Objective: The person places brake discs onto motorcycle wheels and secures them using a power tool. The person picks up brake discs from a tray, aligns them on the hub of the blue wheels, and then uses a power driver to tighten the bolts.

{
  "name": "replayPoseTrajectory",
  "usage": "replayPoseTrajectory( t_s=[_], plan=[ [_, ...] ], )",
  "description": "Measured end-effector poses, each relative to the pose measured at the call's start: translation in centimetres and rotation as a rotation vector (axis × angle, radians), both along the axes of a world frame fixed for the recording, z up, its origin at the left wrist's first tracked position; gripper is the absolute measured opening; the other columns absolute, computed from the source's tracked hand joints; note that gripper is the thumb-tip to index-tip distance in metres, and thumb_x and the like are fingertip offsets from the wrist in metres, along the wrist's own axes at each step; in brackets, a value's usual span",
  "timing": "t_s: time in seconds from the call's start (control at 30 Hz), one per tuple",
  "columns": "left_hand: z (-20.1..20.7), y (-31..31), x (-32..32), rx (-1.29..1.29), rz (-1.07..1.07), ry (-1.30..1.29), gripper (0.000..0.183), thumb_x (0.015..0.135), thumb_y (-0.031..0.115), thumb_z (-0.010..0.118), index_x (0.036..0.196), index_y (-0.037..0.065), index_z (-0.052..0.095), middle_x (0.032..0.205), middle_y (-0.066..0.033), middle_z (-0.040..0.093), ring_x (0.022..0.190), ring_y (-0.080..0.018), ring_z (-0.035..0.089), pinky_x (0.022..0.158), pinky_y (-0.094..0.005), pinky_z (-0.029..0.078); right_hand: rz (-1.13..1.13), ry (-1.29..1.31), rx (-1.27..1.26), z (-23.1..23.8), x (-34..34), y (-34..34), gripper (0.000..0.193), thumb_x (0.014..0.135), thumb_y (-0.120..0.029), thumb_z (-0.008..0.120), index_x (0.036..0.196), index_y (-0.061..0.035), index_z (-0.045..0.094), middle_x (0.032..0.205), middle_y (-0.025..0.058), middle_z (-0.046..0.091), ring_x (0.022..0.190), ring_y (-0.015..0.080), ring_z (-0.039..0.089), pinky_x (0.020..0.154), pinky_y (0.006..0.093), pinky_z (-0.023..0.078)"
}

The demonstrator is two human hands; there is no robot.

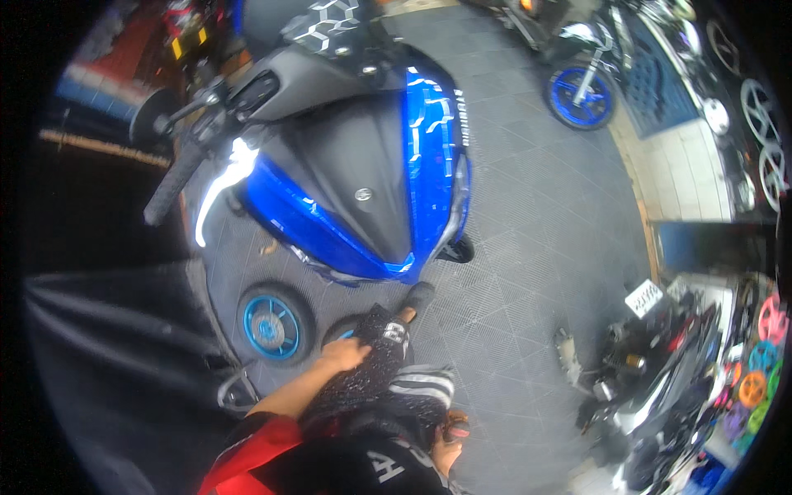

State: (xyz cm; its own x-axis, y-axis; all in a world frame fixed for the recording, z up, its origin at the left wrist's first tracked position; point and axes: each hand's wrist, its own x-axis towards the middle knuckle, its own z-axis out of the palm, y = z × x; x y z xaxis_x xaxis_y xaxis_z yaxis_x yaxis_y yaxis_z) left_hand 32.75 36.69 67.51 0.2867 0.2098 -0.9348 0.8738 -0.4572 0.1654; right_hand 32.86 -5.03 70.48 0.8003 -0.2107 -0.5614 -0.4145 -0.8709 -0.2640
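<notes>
My left hand (346,355) hangs in front of my dark shorts, beside my leg. Blur smears its fingers, and whether they hold anything is unclear. Low by my right hip, my right hand (447,452) is closed around a small dark object with an orange-red part (456,430); its kind cannot be made out. Ahead of me stands a blue and black scooter (351,190), its front facing me. On the floor left of my left hand lies a wheel with a light-blue rim (272,324). Another blue-rimmed wheel (340,328) is partly hidden behind my left hand and leg.
At the lower right stands a partly blurred motorcycle (652,388), with colourful discs (752,388) behind it. A blue front wheel (582,95) of another motorcycle is at the far right. Black sheeting (124,346) fills the left side. Textured grey tiles (544,223) cover the floor.
</notes>
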Motion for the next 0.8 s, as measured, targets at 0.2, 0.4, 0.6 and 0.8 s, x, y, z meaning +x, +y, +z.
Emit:
replayPoseTrajectory(
  t_s=[0.2,0.4,0.6,0.8],
  plan=[
    [-0.4,-7.0,3.5,0.035,0.194,-0.067,0.054,0.102,0.044,0.052,0.126,-0.004,0.06,0.116,-0.0274,0.069,0.11,-0.0427,0.068,0.092,-0.0517,0.054,0.512,-0.076,-0.005,6.9,17.5,4.3,0.065,0.076,-0.031,0.087,0.122,0.0056,0.061,0.099,0.0242,0.073,0.089,0.0456,0.071,0.082,0.0515,0.054],
    [3.1,-10.6,1.5,-0.259,0.509,-0.288,0.037,0.103,0.035,0.053,0.121,0.005,0.065,0.111,-0.0267,0.07,0.106,-0.0454,0.067,0.092,-0.0549,0.053,0.976,0.368,0.189,8.7,29.6,11.4,0.057,0.074,-0.021,0.087,0.121,-0.0015,0.062,0.094,0.0177,0.072,0.092,0.0299,0.07,0.082,0.0433,0.054],
    [10.1,-24.4,0.1,-0.398,1.02,-0.372,0.036,0.105,0.036,0.047,0.121,0.008,0.063,0.108,-0.0236,0.07,0.104,-0.0461,0.065,0.09,-0.0536,0.051,1.43,0.631,0.116,6.8,33.0,17.7,0.056,0.069,-0.021,0.084,0.118,-0.0044,0.065,0.094,0.02,0.073,0.091,0.0341,0.07,0.08,0.0464,0.055],
    [4.4,-40.4,4.4,-0.527,1.089,-0.578,0.036,0.104,0.045,0.05,0.126,0.02,0.062,0.104,-0.0191,0.071,0.098,-0.0403,0.068,0.085,-0.0489,0.053,1.868,0.705,-0.079,4.0,38.7,18.7,0.055,0.064,-0.02,0.082,0.115,-0.0073,0.068,0.093,0.0224,0.073,0.089,0.0382,0.071,0.078,0.0495,0.056]
  ],
)
